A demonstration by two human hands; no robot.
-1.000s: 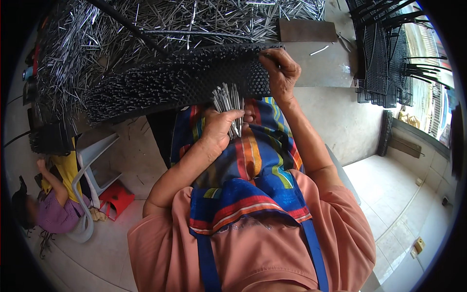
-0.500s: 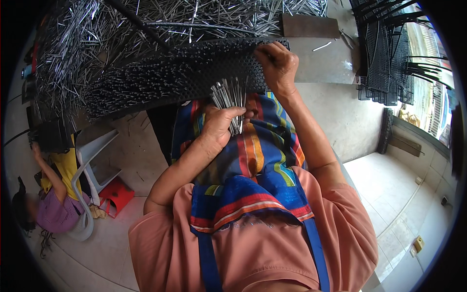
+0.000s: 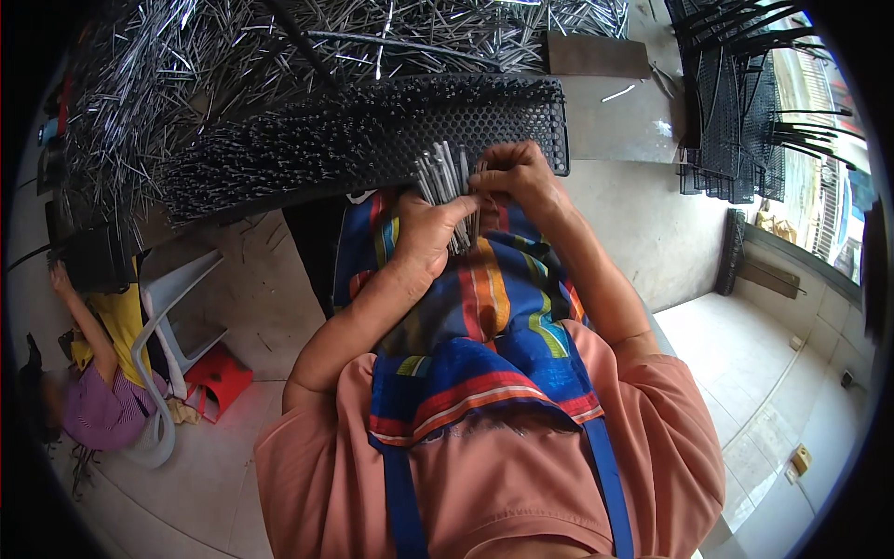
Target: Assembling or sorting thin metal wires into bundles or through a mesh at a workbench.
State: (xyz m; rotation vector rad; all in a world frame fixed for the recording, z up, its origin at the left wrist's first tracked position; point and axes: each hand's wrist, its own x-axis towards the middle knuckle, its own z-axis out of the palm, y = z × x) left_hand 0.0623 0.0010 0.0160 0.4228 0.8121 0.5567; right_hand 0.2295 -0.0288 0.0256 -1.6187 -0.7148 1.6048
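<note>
My left hand point(image 3: 425, 235) is closed around a bundle of thin metal rods point(image 3: 441, 170), held upright above my striped apron. At the right side of that bundle, my right hand point(image 3: 529, 179) pinches the top of a thin rod; its fingertips are close to my left thumb. Just beyond both hands lies a long black perforated rack point(image 3: 526, 114) with rows of round holes. Many slender rods point(image 3: 270, 154) stand in its left and middle parts, while the holes at its right end show bare.
A big heap of loose metal rods point(image 3: 205, 56) covers the bench behind the rack. A brown flat plate point(image 3: 598, 56) and pliers point(image 3: 663, 79) lie at the right. Black mesh racks point(image 3: 736, 121) stand farther right. At the left, another person point(image 3: 107, 391) sits beside a pale chair point(image 3: 182, 279).
My right hand has come down from the rack's right end to the bundle, where its fingers now pinch a rod. My left hand still holds the bundle in nearly the same place.
</note>
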